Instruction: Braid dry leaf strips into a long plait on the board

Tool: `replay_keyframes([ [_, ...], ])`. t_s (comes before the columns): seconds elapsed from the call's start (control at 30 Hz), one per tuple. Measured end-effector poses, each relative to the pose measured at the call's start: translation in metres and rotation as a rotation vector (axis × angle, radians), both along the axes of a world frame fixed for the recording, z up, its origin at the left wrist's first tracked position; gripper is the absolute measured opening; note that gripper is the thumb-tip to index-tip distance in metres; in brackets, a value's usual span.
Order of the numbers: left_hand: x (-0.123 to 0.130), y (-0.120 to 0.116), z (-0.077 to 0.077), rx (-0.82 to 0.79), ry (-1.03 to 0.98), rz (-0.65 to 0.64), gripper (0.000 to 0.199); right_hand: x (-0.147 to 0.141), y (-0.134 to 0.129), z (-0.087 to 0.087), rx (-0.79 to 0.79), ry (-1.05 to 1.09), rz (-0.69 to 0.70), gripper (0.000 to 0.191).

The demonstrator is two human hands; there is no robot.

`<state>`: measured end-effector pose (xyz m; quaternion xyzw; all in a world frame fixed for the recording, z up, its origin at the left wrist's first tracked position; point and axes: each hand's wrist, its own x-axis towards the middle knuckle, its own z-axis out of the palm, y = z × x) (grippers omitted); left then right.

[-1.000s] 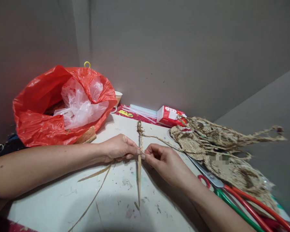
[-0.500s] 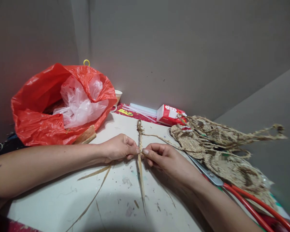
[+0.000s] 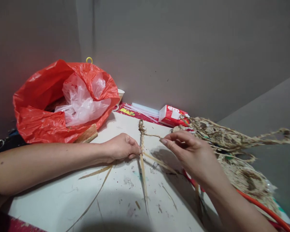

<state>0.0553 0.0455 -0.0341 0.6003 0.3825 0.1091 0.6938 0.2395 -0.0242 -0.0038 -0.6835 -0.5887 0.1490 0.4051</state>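
Grey walls (image 3: 183,48) closed in behind the white table (image 3: 72,196), its top scuffed and flecked with dark stains. Across the table's middle ran a short straw braid (image 3: 142,139), loose strands (image 3: 143,177) trailing toward the near side. The left hand (image 3: 124,148) pinched it between closed fingers; the right hand (image 3: 190,154) had thumb and forefinger together on a thin twisted cord (image 3: 151,134). A red bag (image 3: 38,125) sat far left, woven straw pieces (image 3: 251,180) right
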Motion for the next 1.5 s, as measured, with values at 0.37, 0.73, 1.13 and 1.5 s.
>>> replay_keyframes([
  [0.37, 0.000, 0.002, -0.004, 0.008, -0.019, 0.004, 0.021, -0.023, -0.004, -0.018, -0.333, 0.360, 0.278, 0.020],
  [0.73, -0.001, 0.005, -0.010, -0.005, -0.136, -0.018, 0.018, -0.024, -0.001, -0.030, -0.428, 0.592, 0.303, 0.031],
  [1.13, -0.002, 0.008, -0.007, -0.104, -0.167, -0.061, 0.023, -0.020, 0.000, -0.033, -0.358, 0.370, 0.248, 0.039],
  [1.5, -0.001, 0.004, -0.006, -0.043, -0.121, -0.024, 0.014, -0.015, -0.001, -0.021, -0.572, 0.459, 0.369, 0.033],
])
